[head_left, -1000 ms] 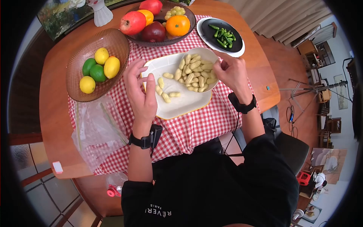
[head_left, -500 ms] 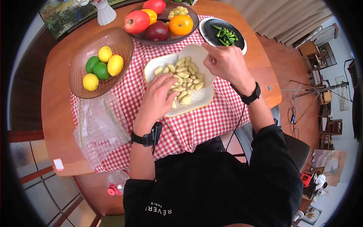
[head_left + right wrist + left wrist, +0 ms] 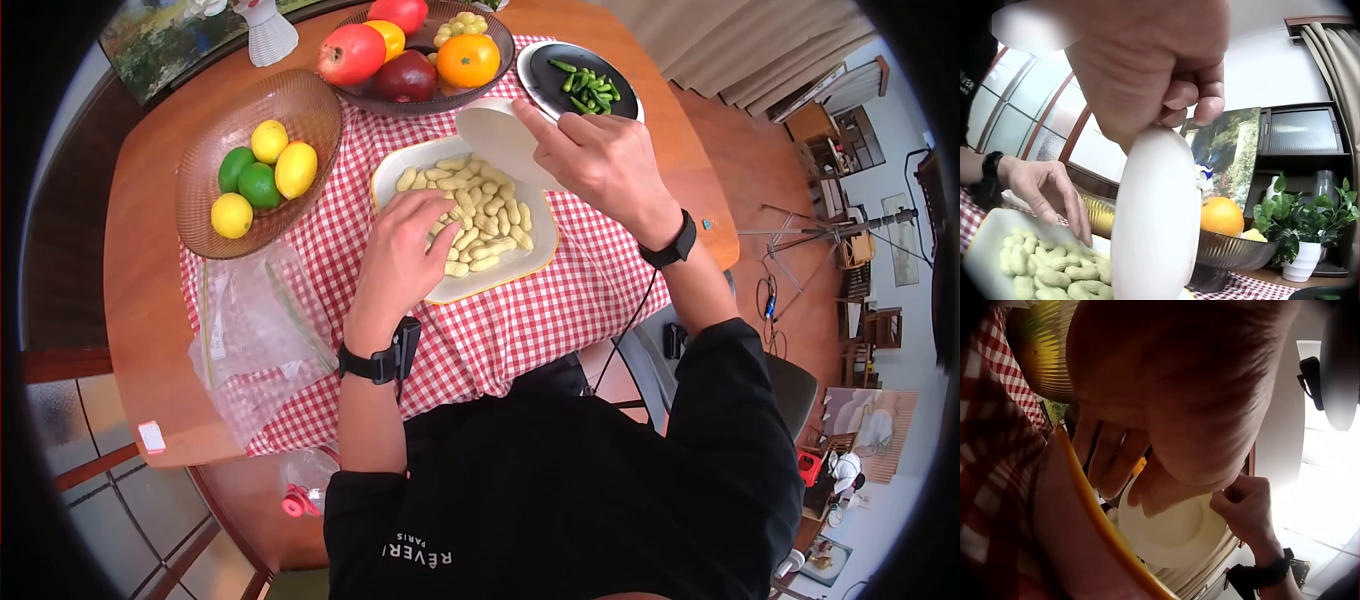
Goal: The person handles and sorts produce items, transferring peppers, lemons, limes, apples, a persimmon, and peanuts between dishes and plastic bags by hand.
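Observation:
The right hand (image 3: 605, 165) pinches the rim of a white bowl (image 3: 505, 140), which is tipped on its side above the right back part of a white dish (image 3: 545, 240) with a yellow rim. Peanuts (image 3: 490, 215) lie spread over the dish. In the right wrist view the bowl (image 3: 1157, 219) hangs from the curled fingers, its outside facing the camera. The left hand (image 3: 400, 250) is over the dish's left side, fingers relaxed and bent over the peanuts; whether they touch is unclear. The left wrist view shows the bowl's round base (image 3: 1172, 528) beyond the left fingers.
A ribbed bowl (image 3: 200, 130) of lemons and limes stands at the left, a fruit bowl (image 3: 440, 102) at the back. Green peppers (image 3: 590, 88) lie on a black plate at the back right. A clear plastic bag (image 3: 260, 330) lies on the checked cloth (image 3: 530, 330).
The peanuts have gone from the bowl into the dish. The right hand has tipped and raised the bowl toward the back, and the left hand has moved in over the dish.

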`<state>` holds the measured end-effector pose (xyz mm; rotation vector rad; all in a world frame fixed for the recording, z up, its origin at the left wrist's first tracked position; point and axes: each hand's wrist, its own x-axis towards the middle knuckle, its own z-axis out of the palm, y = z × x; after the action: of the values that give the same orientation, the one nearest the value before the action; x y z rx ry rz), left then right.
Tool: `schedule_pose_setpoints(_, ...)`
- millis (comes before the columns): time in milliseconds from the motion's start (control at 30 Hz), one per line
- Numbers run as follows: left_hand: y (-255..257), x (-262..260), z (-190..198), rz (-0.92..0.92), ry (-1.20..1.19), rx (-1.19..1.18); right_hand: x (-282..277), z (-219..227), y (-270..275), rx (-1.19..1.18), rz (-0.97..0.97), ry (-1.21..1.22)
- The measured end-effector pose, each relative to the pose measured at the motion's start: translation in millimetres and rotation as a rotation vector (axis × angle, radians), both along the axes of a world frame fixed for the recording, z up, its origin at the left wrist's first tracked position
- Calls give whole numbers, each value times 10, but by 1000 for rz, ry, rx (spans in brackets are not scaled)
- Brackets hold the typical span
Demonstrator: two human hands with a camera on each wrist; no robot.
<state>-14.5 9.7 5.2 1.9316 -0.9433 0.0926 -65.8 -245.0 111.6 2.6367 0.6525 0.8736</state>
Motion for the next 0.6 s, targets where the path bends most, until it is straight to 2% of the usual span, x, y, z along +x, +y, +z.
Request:
schedule_pose_setpoints(100,26,7,-13,-10,9,12,0,32,-52,39,-4,-61)
schedule_pose_setpoints(167,44,1,-29,-47,6,54,13,-21,-193,207,-38,-144)
schedule_pose_setpoints(200,47,-17,-18,-56,9,50,-43,-48,-264,202,-47,-142)
schedule_pose_setpoints(267,51,-74,33,-70,-22,173,-198,-79,-463,686,-268,-140)
schedule_pose_setpoints(333,61,-75,0,-116,13,205,-437,-113,-733,921,-508,-69)
schedule_pose_setpoints(400,73,-97,30,-118,-24,280,-701,-271,-1028,1185,-612,52)
schedule_pose_setpoints(467,70,-114,59,-124,-23,300,-958,-444,-1209,1282,-684,181)
schedule_pose_setpoints(600,42,-160,20,-109,-63,337,-1339,-820,-1395,1388,-743,260)
